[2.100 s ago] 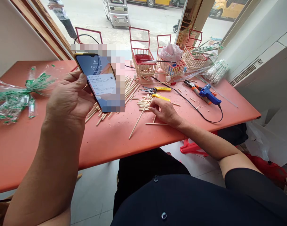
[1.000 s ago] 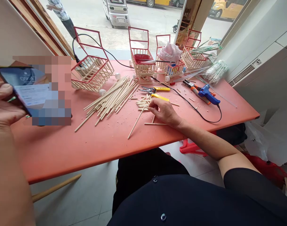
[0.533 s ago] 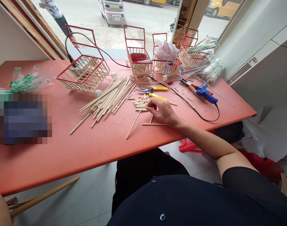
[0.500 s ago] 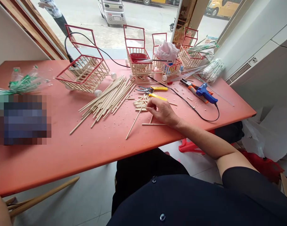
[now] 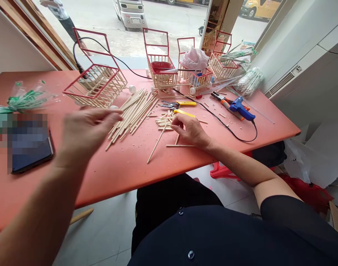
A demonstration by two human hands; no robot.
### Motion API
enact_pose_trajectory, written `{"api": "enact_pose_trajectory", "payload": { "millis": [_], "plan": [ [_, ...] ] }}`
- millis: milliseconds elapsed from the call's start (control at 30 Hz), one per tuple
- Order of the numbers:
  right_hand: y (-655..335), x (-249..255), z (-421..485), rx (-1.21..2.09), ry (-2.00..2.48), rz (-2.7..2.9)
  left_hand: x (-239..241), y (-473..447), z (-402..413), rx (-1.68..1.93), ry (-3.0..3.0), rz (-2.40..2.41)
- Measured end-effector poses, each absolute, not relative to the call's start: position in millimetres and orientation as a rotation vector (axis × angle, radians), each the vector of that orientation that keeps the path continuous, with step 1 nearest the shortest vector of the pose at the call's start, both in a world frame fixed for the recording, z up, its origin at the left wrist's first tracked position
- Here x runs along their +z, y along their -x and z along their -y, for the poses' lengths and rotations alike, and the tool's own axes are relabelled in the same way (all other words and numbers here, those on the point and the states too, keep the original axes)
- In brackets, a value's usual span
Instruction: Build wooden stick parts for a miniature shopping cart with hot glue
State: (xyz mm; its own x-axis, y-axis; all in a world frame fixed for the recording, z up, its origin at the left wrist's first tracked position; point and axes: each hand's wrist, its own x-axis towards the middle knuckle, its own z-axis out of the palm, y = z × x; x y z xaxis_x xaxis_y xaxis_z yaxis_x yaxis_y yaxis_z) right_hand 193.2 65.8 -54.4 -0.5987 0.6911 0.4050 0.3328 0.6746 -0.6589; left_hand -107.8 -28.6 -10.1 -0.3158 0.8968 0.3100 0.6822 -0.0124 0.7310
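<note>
My left hand (image 5: 87,129) hovers over the orange table (image 5: 124,170), fingers stretched toward a pile of long wooden sticks (image 5: 132,111), holding nothing. A dark phone (image 5: 33,153) lies flat on the table to its left. My right hand (image 5: 192,129) rests on the table with curled fingertips touching a heap of short cut sticks (image 5: 165,121). A single long stick (image 5: 157,143) lies in front of it.
A large stick cart with a red frame (image 5: 95,83) stands at the back left, with smaller carts (image 5: 161,72) behind. Yellow-handled cutters (image 5: 182,107), a blue glue gun (image 5: 239,107) with a black cord, and green-printed wrappers (image 5: 17,101) lie about.
My left hand carried the phone leftward, laid it on the table, and now reaches empty toward the long sticks. My right hand has stayed by the short sticks.
</note>
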Motion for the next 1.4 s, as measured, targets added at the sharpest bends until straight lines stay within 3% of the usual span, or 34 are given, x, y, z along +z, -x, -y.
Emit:
{"api": "enact_pose_trajectory", "payload": {
  "millis": [233,1400],
  "plan": [
    [-193.1,-54.0,-65.7,0.657,0.797,2.237,-17.0,17.3,15.2,1.116,-1.456,-1.486],
    [-187.8,-55.6,-57.9,0.411,0.784,2.285,-21.1,-12.6,9.9,1.172,-1.62,-1.818]
  ]
}}
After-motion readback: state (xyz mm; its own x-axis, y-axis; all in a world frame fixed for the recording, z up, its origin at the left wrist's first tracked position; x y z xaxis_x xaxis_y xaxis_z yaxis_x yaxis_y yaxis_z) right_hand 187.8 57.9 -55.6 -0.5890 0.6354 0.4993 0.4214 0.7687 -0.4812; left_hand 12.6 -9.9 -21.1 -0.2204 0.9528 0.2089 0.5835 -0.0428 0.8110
